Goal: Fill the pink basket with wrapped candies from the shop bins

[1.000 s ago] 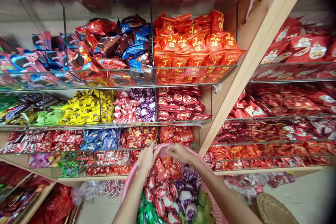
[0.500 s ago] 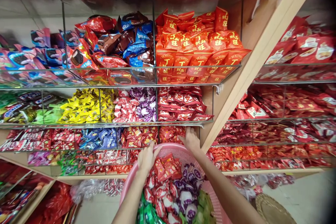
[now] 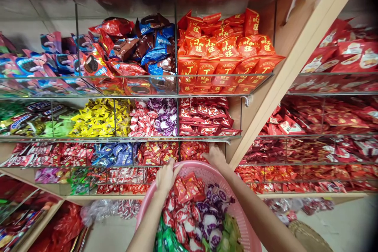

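Note:
A pink plastic basket [image 3: 248, 226] stands at the bottom middle, holding red packets [image 3: 189, 187], red-and-white candies [image 3: 182, 215], purple-and-white candies [image 3: 212, 224] and green ones on both sides. My left hand [image 3: 165, 177] grips its far-left rim, thumb over the edge. Beyond the rim, my right hand [image 3: 215, 155] reaches into a shelf compartment of red packets [image 3: 191, 151], at that compartment's right side. Its fingers are bent and partly lost behind the shelf's front, so any hold on a packet cannot be made out.
Glass-fronted shelves of wrapped snacks rise ahead, with large red packets [image 3: 226, 57] and yellow candies [image 3: 102, 118]. A slanting wooden post [image 3: 283, 82] divides them on the right. Plastic bags [image 3: 102, 210] and a woven round item [image 3: 307, 236] lie low down.
The view has shifted slightly, so the shelves appear a little farther right. Both hands stay almost where they were, the left on the basket rim and the right at the same compartment.

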Demonstrator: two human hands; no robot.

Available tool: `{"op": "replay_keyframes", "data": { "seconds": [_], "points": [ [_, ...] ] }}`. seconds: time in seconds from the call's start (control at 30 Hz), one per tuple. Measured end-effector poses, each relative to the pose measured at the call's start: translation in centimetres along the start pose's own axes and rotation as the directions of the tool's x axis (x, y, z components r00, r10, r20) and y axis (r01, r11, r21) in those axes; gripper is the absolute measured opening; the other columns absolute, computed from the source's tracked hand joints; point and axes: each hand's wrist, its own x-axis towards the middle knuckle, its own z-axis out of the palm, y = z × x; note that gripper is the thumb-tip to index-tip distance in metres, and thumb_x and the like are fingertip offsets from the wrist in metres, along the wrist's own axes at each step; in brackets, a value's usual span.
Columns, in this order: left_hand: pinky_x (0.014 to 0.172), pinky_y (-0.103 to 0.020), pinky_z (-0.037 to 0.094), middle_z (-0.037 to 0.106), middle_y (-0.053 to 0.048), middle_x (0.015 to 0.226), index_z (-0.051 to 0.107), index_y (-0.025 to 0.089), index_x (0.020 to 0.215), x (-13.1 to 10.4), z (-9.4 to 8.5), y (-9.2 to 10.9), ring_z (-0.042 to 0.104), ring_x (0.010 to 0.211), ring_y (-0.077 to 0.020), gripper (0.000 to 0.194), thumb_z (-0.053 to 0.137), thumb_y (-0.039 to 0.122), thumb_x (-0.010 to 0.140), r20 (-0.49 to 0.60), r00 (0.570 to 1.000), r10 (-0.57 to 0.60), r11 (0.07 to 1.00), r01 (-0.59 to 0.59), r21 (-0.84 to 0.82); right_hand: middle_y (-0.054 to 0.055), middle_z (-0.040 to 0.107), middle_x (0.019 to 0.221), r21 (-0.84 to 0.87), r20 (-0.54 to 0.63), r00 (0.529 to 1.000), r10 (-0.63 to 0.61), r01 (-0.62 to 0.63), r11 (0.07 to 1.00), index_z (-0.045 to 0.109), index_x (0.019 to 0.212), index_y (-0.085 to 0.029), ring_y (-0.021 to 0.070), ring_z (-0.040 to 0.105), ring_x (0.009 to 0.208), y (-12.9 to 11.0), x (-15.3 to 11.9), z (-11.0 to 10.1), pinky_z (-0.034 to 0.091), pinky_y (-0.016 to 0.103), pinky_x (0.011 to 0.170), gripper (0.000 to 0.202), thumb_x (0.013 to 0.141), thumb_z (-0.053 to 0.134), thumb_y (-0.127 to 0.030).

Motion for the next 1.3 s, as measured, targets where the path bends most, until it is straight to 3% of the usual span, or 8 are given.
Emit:
{"op": "replay_keyframes", "data": {
  "seconds": [0.23,0.47,0.6,0.77,0.9,1.07,1.17,1.3],
  "points": [
    [0.063,-0.027,0.043,0.069,-0.007,0.079,0.051,0.022,0.110,0.1,0.3,-0.2,0.066,0.073,-0.0211,0.053,0.020,0.060,0.089,-0.016,1.000,0.023,1.000,-0.022,0.009,0.011,0.065,0.092,0.185,0.113,0.989,-0.096,0.074,0.980,0.049,0.107,-0.014,0.0247,0.062,0.087,1.5,-0.5,-1.9,0.037,0.027,0.065,0.044,0.073,0.058,-0.042],
    [0.064,-0.026,0.042,0.069,-0.006,0.083,0.052,0.023,0.106,0.1,0.6,-0.3,0.066,0.077,-0.0215,0.051,0.022,0.061,0.088,-0.028,0.999,0.018,1.000,-0.017,0.013,0.002,0.061,0.072,0.273,0.096,0.961,-0.258,0.224,0.936,0.046,0.098,-0.018,0.0173,0.056,0.066,0.3,-5.1,-3.4,0.031,0.025,0.057,0.029,0.075,0.054,-0.034],
    [0.066,-0.028,0.043,0.069,-0.007,0.084,0.052,0.023,0.107,0.1,0.7,-0.3,0.066,0.078,-0.0221,0.053,0.020,0.062,0.088,-0.021,1.000,0.018,1.000,-0.018,0.014,0.005,0.064,0.079,0.241,0.179,0.914,-0.364,0.318,0.917,0.047,0.102,-0.015,0.0193,0.058,0.073,-2.5,-8.1,-1.9,0.032,0.026,0.060,0.032,0.074,0.052,-0.030],
    [0.067,-0.028,0.043,0.069,-0.008,0.085,0.051,0.023,0.110,0.1,0.7,-0.4,0.066,0.079,-0.0221,0.054,0.019,0.061,0.088,-0.023,0.999,0.028,0.999,-0.027,0.026,0.015,0.064,0.100,0.100,0.249,0.917,-0.313,0.297,0.950,0.042,0.120,-0.010,0.0258,0.060,0.093,-4.9,-9.3,0.7,0.038,0.030,0.069,0.047,0.080,0.051,-0.033],
    [0.068,-0.028,0.043,0.069,-0.008,0.085,0.052,0.023,0.109,0.1,0.5,-0.3,0.066,0.080,-0.0226,0.055,0.020,0.062,0.088,-0.014,1.000,0.015,0.999,-0.015,0.032,0.015,0.062,0.105,0.065,0.211,0.901,-0.379,0.374,0.925,0.047,0.116,-0.012,0.0273,0.056,0.101,-4.0,-9.2,1.1,0.041,0.033,0.079,0.045,0.081,0.056,-0.039],
    [0.071,-0.029,0.043,0.069,-0.009,0.086,0.052,0.022,0.109,0.1,0.5,-0.3,0.066,0.082,-0.0226,0.055,0.021,0.062,0.088,-0.008,1.000,0.008,0.999,-0.008,0.032,0.016,0.052,0.122,0.040,0.246,0.769,-0.590,0.600,0.799,0.049,0.115,-0.014,0.0301,0.048,0.114,-1.4,-9.8,1.4,0.040,0.037,0.092,0.062,0.065,0.075,-0.038],
    [0.069,-0.028,0.044,0.069,-0.008,0.085,0.052,0.022,0.108,0.1,0.6,-0.4,0.066,0.081,-0.0226,0.055,0.020,0.063,0.088,-0.022,1.000,0.020,0.999,-0.019,0.032,0.020,0.047,0.128,0.011,0.225,0.764,-0.604,0.618,0.786,0.045,0.122,-0.012,0.0332,0.044,0.120,-0.7,-10.0,2.7,0.038,0.042,0.097,0.076,0.059,0.081,-0.033],
    [0.069,-0.028,0.044,0.069,-0.008,0.085,0.052,0.023,0.109,0.1,0.7,-0.4,0.066,0.080,-0.0224,0.054,0.020,0.062,0.088,-0.030,0.999,0.022,0.999,-0.021,0.036,0.020,0.049,0.126,0.001,0.138,0.774,-0.617,0.623,0.782,0.046,0.121,-0.013,0.0337,0.046,0.119,-0.7,-9.5,4.0,0.041,0.045,0.095,0.071,0.061,0.080,-0.029]
  ]
}}
